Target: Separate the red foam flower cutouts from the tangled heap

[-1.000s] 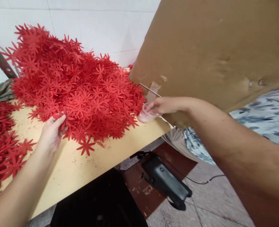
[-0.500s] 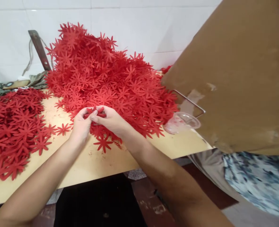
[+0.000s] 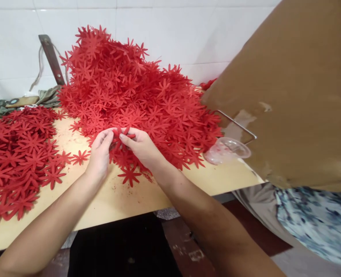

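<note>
At the left there is a low heap of dark red flower-shaped pieces (image 3: 17,154), and behind it lies a crumpled grey-green cloth (image 3: 49,97). A narrow dark metal bar (image 3: 51,59) with a hole leans near the white tiled wall (image 3: 170,30). In the middle rises a tall heap of bright red flower-shaped pieces (image 3: 136,88), directly behind the hands. To the right of this heap stands a clear plastic cup (image 3: 227,151), tilted, with some red inside, and beside it is a thin bent metal rod (image 3: 236,124). A large brown cardboard sheet (image 3: 291,84) covers the right side and hides what is behind it. The held red flower-shaped piece (image 3: 124,134) is at the front of the tall heap, with several narrow petals spread out; its centre is partly covered by fingers. The left hand (image 3: 100,150) pinches it at its left side, and the right hand (image 3: 144,147) grasps it with thumb and fingers at its right side. The pale yellow table (image 3: 193,182) has red crumbs on it. At the lower right, a white and blue patterned fabric (image 3: 311,227) is seen above the floor.
</note>
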Tool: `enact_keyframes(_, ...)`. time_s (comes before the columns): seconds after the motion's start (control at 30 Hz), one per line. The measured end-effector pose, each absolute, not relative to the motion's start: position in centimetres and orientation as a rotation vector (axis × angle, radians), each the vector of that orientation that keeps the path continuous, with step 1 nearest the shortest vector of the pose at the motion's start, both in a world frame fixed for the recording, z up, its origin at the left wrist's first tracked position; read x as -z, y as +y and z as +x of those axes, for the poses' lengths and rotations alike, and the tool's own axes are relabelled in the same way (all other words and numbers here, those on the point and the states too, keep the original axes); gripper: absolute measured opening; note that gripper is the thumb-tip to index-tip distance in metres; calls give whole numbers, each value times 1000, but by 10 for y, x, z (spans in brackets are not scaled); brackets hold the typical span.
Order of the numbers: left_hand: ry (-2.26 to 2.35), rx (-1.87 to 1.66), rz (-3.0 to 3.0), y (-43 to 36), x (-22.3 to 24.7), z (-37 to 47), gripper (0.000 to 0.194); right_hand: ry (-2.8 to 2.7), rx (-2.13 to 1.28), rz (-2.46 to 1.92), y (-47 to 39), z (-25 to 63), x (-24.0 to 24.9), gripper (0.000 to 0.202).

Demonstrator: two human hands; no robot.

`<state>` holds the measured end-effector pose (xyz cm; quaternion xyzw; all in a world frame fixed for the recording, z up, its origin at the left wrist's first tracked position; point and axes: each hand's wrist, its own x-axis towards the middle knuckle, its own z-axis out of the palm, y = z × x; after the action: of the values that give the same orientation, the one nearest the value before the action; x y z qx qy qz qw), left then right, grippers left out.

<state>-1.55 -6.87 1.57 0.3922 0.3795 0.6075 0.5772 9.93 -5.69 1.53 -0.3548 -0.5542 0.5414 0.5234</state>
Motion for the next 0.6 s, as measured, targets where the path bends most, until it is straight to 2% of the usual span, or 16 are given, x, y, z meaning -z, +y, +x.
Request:
enact_keyframes(0.17,940,-1282,1073,-61,-38,-21,19,-1515,-1052,-931,-78,127,-23,16)
enact_keyframes(0.27,980,-1238,1467,-57,-69,-4,14,-1504,-917,-990,-86,156,-25,15)
enact_keyframes(0.4,856,-932,2119,-58,-95,58,10,-1440,-797,-1083,-91,194,-20,13)
enact_keyframes(0.5,690,-765,2518,-56,-92,124,13,-1429,-657,-1286,-93,213,-11,7)
enact_keyframes(0.6,592,-624,2728,-48,-83,185,13,-1448,-577,-1367,-97,224,-3,9)
